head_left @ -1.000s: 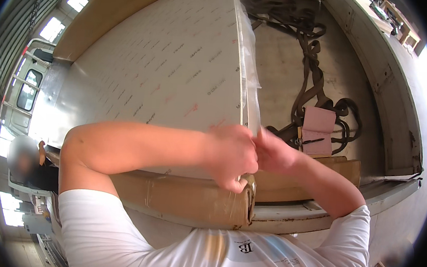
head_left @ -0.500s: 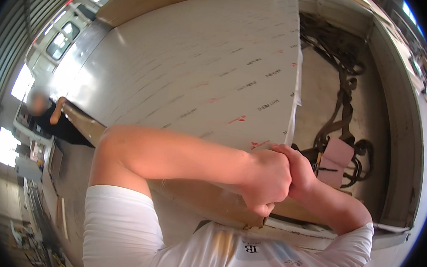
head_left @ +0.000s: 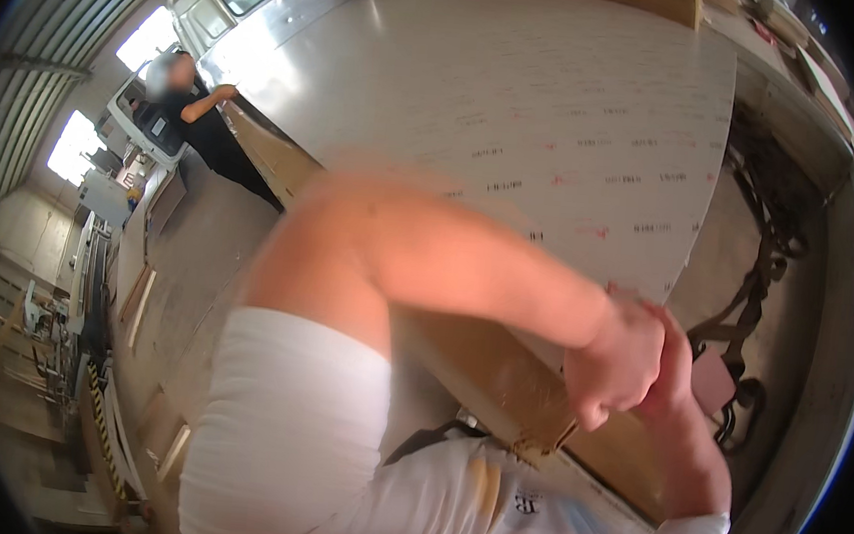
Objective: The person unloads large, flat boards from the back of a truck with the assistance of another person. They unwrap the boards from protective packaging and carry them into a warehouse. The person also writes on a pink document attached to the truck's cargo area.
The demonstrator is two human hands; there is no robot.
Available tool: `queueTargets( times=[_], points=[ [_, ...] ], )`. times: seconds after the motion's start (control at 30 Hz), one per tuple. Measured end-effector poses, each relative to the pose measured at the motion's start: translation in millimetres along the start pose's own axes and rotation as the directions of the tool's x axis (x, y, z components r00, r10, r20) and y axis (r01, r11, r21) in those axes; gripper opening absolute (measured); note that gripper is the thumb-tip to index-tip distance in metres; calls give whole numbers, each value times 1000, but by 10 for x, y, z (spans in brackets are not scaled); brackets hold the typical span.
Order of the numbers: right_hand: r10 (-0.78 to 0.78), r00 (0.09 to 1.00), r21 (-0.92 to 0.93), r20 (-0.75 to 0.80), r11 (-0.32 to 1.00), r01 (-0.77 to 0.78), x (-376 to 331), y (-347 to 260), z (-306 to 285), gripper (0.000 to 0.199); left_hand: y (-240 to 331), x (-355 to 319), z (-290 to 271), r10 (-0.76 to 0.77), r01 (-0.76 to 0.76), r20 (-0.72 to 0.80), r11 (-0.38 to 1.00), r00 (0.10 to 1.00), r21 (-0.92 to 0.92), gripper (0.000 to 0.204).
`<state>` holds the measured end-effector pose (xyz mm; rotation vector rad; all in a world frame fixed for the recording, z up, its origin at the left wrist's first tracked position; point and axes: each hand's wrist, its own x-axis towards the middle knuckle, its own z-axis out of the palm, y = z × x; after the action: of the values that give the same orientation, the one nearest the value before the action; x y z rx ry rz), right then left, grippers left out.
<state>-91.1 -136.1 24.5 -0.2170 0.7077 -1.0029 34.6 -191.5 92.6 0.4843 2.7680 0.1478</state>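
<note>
Where the two forearms meet at the right of centre in the frame, the left hand (head_left: pixel 618 367) is curled into a fist at the near corner of a large pale panel (head_left: pixel 520 104), its fingers closed on the panel's edge. The right hand (head_left: pixel 675 362) sits just behind it, pressed against the same corner; it looks clamped there too, though the left fist hides most of its fingers. The panel fills the upper middle of the frame, tilted, its face covered in protective film with small printed marks, and its brown raw edge (head_left: pixel 497 393) runs down toward the lower centre. At upper left another person (head_left: pixel 193 113) in dark clothes stands at the panel's far end. Dark straps (head_left: pixel 757 283) lie at the right edge of the frame.
</note>
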Motion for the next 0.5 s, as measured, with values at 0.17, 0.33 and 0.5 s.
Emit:
queueTargets(
  times=[0.17, 0.33, 0.5],
  points=[
    [7, 1000, -24, 15, 1000, -7, 47, 126, -290, 36, -61, 99, 306, 74, -79, -86, 995, 994, -56, 37],
    [-43, 996, -26, -73, 999, 42, 60, 93, -302, 37, -129, 125, 295, 77, -79, -44, 996, 996, -46, 42],
    [-52, 988, -45, -145, 998, 46, 26, 117, -325, 36, -129, 142, 302, 91, -92, -39, 996, 995, -23, 41]
  ],
)
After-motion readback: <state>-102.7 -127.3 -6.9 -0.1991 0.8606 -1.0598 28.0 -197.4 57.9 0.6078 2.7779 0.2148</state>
